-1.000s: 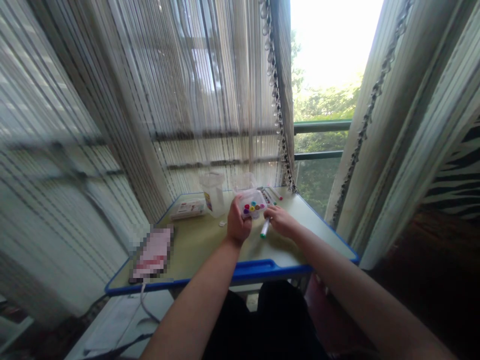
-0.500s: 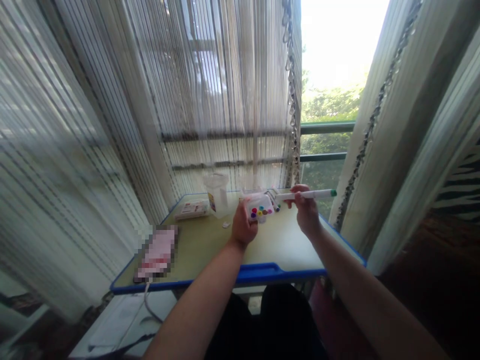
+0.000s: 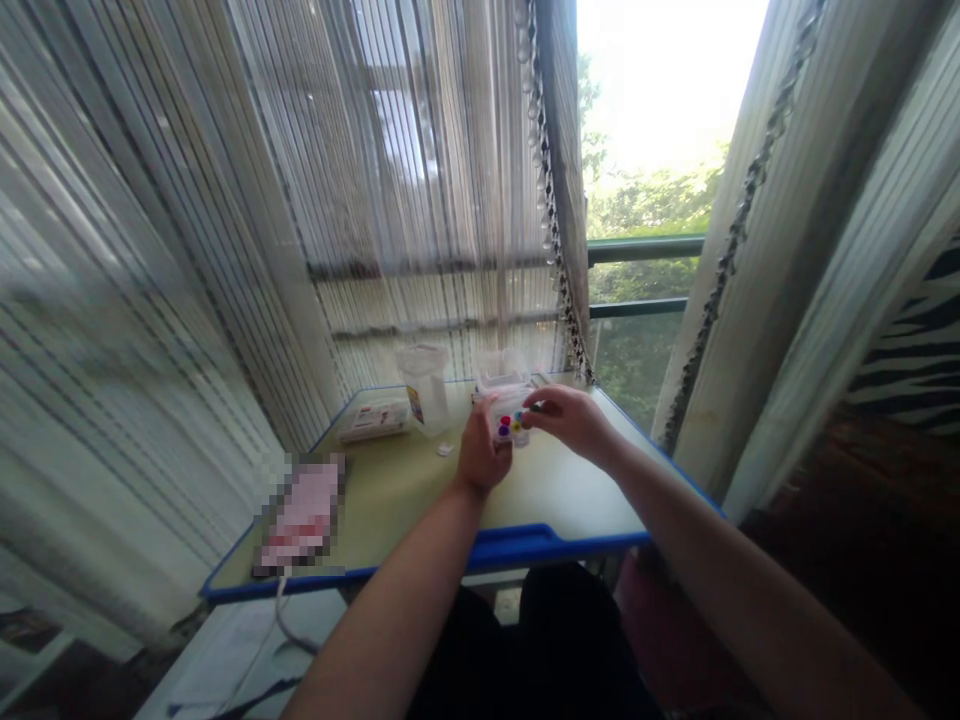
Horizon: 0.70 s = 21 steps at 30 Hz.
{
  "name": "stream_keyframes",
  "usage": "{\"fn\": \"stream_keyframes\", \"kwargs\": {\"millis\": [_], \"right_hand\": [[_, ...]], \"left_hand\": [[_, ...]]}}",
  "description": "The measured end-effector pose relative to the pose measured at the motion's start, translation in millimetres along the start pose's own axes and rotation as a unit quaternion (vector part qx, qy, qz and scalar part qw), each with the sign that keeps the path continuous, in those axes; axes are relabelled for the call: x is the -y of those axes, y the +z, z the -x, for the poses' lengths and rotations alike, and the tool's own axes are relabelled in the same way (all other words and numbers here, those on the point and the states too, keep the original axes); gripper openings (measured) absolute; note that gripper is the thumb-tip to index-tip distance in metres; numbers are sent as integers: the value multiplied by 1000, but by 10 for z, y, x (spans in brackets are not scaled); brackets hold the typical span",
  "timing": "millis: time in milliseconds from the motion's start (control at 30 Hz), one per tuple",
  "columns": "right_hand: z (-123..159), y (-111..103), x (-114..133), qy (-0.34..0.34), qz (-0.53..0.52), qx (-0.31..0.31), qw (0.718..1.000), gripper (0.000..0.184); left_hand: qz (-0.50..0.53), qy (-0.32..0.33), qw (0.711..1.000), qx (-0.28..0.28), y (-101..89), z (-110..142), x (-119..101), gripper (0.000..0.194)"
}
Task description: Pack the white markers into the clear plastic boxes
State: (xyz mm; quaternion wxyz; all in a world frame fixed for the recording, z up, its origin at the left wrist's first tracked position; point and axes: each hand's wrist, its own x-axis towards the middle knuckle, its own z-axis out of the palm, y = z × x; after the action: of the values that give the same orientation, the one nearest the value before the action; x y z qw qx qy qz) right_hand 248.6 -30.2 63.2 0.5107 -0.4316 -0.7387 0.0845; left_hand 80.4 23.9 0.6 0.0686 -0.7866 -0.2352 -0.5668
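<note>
Big stuff first: sheer striped curtains (image 3: 187, 200) fill the view from about 9 round to 12 o'clock, with a dangly beaded trim (image 3: 551, 200) down one edge. A heavier pale curtain (image 3: 795, 250) sits around 2 o'clock. Through the gap at 1 o'clock you get trees (image 3: 645, 210) behind a green balcony railing (image 3: 645, 250), and there's some zebra-print cloth (image 3: 907, 370) out at 3 o'clock.

Below all that is a pale yellow-green desk (image 3: 390, 500) with a blue edge, and two bare forearms reach onto it from the bottom of the view. The left hand (image 3: 481, 450) is clamped around a small clear plastic box (image 3: 510, 428) of coloured marker caps, up at 12 o'clock on the desk. The right hand (image 3: 571, 420) comes in from about 2 o'clock, its fingertips (image 3: 534, 405) right at the box, so the hands are together. Can't tell if those fingers are pinching anything.

Just behind the box is a bigger clear container (image 3: 501, 370). Around 11 o'clock there's a clear plastic cup (image 3: 425, 388), then a flat packet (image 3: 373, 421) at 10. A pixelated pink object (image 3: 304, 515) lies at 9 with a white cable (image 3: 281, 610) hanging off the desk, and a tiny white scrap (image 3: 445, 450) sits near the left hand.
</note>
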Motion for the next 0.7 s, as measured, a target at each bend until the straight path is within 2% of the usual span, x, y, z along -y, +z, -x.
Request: {"fn": "stream_keyframes", "kwargs": {"millis": [133,233,333,533,700], "right_hand": [[15,-23,19,10,-6,15,1000,12],[6,-48,27,13,32,23,999,12],[-43,-110,42,-14,98,48,994,16],[-202,-246,96,-80,187,139,969,14],[-230,-263,143,-106,249,159,949,9]], "left_hand": [[5,2,1000,3,9,-8,-13,59],[14,3,1000,0,10,-19,-24,60],[17,9,1000,1,2,-28,-33,59],[11,21,1000,11,-13,-32,-43,55],[13,19,1000,17,-6,-27,-37,53]]}}
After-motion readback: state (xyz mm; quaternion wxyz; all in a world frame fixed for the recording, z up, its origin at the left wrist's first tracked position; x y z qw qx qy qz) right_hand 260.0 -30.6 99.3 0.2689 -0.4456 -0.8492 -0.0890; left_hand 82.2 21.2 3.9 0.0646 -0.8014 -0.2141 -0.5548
